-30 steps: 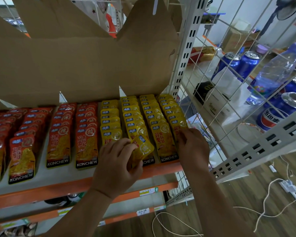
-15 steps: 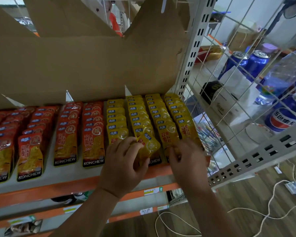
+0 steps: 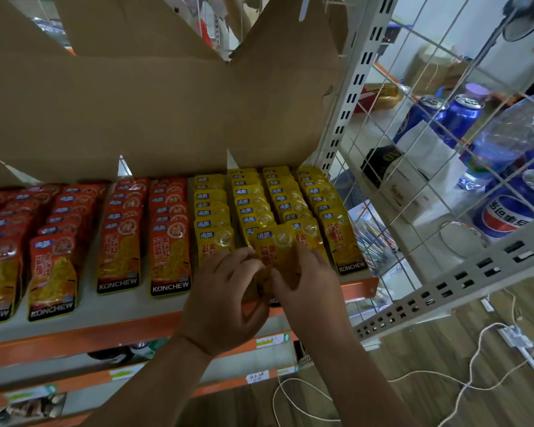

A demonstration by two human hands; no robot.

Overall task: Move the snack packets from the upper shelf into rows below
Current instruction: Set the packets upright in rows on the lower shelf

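Both forearms come up from below, side by side, to the front edge of the shelf [image 3: 121, 306] near its right end. The left hand [image 3: 228, 300], back upward and fingers curled, pinches the lower left of a yellow packet [image 3: 279, 245]. The right hand [image 3: 310, 282] grips its lower right, and the thumbs almost meet.

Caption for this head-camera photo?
Left hand and right hand hold a yellow plastic snack packet over yellow rows on an orange-edged shelf.
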